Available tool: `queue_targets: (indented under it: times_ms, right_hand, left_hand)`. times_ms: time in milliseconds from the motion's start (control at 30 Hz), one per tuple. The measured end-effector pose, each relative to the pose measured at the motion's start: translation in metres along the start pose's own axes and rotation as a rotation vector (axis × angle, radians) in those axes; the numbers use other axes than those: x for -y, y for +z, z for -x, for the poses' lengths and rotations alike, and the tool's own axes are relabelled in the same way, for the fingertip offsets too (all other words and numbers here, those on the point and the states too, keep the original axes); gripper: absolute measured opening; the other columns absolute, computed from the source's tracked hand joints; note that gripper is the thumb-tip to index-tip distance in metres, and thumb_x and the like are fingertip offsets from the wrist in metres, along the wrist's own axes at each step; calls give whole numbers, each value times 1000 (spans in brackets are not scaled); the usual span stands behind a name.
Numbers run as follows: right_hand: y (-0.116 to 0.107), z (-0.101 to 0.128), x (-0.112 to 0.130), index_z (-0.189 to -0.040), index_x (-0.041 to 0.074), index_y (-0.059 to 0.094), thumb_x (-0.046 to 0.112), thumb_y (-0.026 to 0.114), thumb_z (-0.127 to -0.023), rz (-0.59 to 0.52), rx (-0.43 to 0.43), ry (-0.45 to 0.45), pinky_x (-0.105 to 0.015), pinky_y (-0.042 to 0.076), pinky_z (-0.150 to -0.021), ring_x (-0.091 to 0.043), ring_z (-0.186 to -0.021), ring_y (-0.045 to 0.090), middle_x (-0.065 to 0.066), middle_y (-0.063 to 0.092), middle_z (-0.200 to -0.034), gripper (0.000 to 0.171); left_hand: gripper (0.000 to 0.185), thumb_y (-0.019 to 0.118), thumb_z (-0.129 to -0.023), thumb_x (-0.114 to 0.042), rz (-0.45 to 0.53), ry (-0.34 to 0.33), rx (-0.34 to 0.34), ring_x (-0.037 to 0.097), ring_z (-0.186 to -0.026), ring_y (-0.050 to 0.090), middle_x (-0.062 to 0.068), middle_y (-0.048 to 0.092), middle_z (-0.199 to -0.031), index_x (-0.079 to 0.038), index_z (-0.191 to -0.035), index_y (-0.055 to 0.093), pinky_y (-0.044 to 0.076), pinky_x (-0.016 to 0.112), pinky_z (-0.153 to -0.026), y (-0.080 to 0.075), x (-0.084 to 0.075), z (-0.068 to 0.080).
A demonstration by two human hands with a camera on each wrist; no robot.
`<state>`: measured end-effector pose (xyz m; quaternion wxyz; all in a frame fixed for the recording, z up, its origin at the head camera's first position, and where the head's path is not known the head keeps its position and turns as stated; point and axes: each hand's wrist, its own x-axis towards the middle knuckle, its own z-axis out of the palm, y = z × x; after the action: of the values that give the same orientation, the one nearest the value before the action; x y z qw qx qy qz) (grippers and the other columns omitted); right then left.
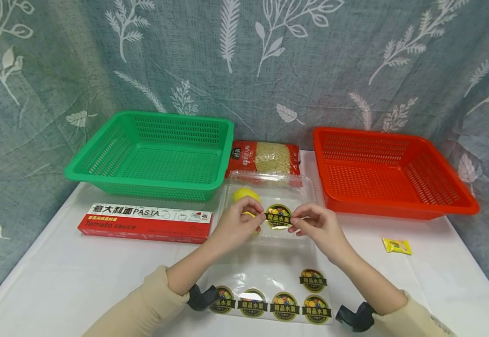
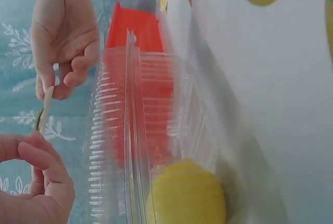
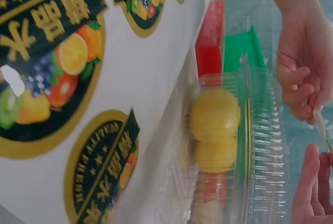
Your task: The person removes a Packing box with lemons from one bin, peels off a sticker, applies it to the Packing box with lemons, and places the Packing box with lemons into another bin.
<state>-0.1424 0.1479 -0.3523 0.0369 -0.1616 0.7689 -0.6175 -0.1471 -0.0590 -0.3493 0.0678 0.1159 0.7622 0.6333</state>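
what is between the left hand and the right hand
In the head view, a round black-and-gold fruit sticker bridges them, the left hand pinching one side and the right hand the other.

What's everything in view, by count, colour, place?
Held sticker: 1, black-gold, between hands
Sheet: 1, pale, front
Sheet stickers: 5, black-gold, front
Box: 1, clear, middle
Fruits: 2, yellow, inside box
Left basket: 1, green, back
Right basket: 1, red, back
Food bag: 1, red, behind box
Pasta carton: 1, red-white, left
Packet: 1, yellow, right
Table: 1, white, underneath
Curtain: 1, bluish, back
Straps: 2, black, wrists
Sleeves: 2, beige, arms
Left hand: 1, pinching sticker
Right hand: 1, pinching sticker
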Motion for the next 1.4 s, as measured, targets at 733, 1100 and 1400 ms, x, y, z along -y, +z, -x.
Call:
queue_targets:
  times_ms: [733, 1100, 1400]
  right_hand:
    - [-5, -39, 0, -101, -1, 67, 7, 68, -80, 373, -30, 1, -29, 49, -66, -23, -78, 61, -11, 67, -85, 22]
    - [-2, -56, -6, -100, -2, 69, 7, 70, -79, 472, -19, 2, -25, 48, -59, -21, -72, 57, -12, 67, -87, 23]
    - [2, -62, -10, -99, -1, 69, 8, 71, -78, 522, -12, 27, -23, 43, -54, -18, -65, 53, -12, 68, -84, 22]
  left_hand:
    - [11, 56, -82, 2, -368, 241, -118, 11, -57, 51, 6, 61, -78, -2, -90, 62, 45, 21, -54, -5, 7, -28]
    - [10, 56, -84, -1, -538, 227, -143, 12, -60, 53, 6, 61, -81, -2, -92, 62, 46, 21, -56, -5, 9, -40]
    - [10, 59, -80, 2, -641, 274, -192, 20, -72, 59, 8, 64, -79, -1, -88, 65, 48, 28, -62, -3, 16, -46]
